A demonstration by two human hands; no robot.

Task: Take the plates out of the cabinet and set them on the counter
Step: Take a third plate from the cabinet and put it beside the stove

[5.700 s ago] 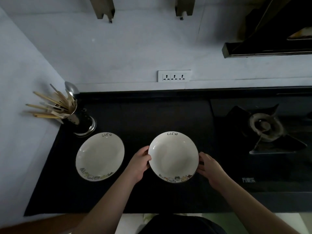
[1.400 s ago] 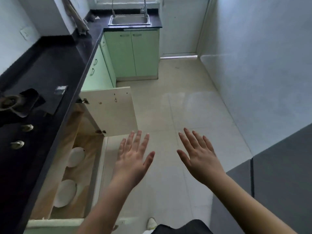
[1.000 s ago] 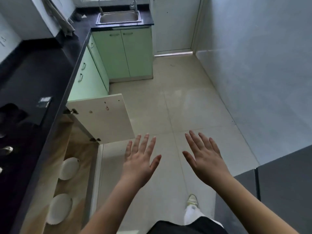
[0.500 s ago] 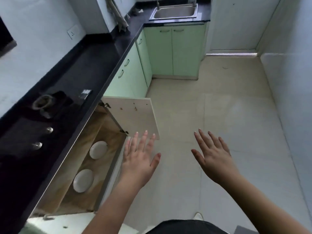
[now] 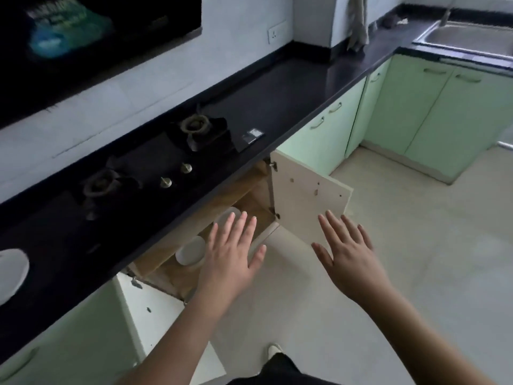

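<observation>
Left hand [image 5: 231,255] and right hand [image 5: 348,252] spread flat, fingers straight, holding nothing. Just beyond, at eleven o'clock, inside the open cabinet [image 5: 249,201]: two white plates [image 5: 191,250] on the wooden shelf. Likely glazed, stiff, slick, breakable; best pinched at opposite rims. Farther off at nine o'clock, another plate [image 5: 11,269] already on the black counter [image 5: 291,93].

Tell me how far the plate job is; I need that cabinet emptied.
Done: one plate sits on the counter. In hand: nothing; left hand and right hand are open before the open cabinet. Left: two plates inside.
</observation>
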